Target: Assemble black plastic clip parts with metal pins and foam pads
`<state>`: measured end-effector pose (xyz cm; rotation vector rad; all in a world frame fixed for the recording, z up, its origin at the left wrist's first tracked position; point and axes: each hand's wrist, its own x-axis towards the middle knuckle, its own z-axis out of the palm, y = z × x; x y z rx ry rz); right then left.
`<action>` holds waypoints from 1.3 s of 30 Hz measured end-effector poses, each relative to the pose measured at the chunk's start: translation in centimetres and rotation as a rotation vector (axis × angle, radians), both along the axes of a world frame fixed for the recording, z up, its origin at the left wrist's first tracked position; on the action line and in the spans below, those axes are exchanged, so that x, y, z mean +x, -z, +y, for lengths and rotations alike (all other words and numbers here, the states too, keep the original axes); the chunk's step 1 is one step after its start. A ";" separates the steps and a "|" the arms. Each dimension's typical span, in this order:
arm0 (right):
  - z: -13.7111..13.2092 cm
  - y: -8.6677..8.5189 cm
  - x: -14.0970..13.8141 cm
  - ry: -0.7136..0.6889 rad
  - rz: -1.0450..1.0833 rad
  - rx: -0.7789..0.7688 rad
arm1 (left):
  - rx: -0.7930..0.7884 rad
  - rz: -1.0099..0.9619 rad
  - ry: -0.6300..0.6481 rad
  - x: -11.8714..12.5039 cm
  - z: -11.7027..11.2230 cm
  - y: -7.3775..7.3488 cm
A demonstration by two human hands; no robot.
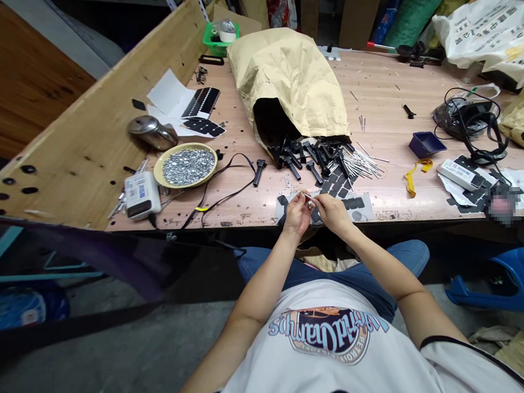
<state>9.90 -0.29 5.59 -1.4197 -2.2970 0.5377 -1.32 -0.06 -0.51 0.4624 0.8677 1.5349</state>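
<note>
My left hand [297, 213] and my right hand [333, 213] meet at the table's front edge. Both are closed, fingertips pinched on what looks like a thin metal rod [308, 196]; its ends are hidden by the fingers. Just beyond them lie small silver bits [286, 183], a pile of thin metal rods [364, 164] and black plastic pieces with a wide head and a straight stem [314, 173]. Beneath and beside my hands is a sheet with black adhesive pads [354, 203]. More black pads [338, 183] lie loose near the rods.
A big tan paper sack [292, 81] lies with its mouth towards me. To the left stand a yellow bowl [157, 172] of small metal parts, a white box-shaped device [142, 195] with a cable, and a metal pot [148, 132]. Rightward are a purple tray [427, 145] and a yellow strap [411, 180].
</note>
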 end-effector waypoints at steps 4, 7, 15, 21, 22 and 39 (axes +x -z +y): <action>0.1 0.1 0.2 0.003 0.167 -0.045 | 0.029 -0.029 -0.016 0.1 -0.2 -0.2; 0.2 -0.1 0.3 -0.013 0.267 -0.156 | 0.020 -0.056 -0.019 0.2 -0.4 -0.4; -0.4 0.3 2.2 -0.044 0.406 -0.167 | 0.048 -0.014 0.059 0.8 -0.8 -0.3; -0.2 1.9 7.6 0.350 0.070 0.065 | 0.004 0.263 0.018 1.2 -1.3 -0.5; -0.3 2.1 8.1 0.440 -0.033 0.053 | -0.005 0.302 -0.011 1.1 -1.3 -0.5; -0.8 2.9 7.9 0.439 -0.159 -0.044 | -0.057 0.438 -0.173 0.2 -1.3 -1.2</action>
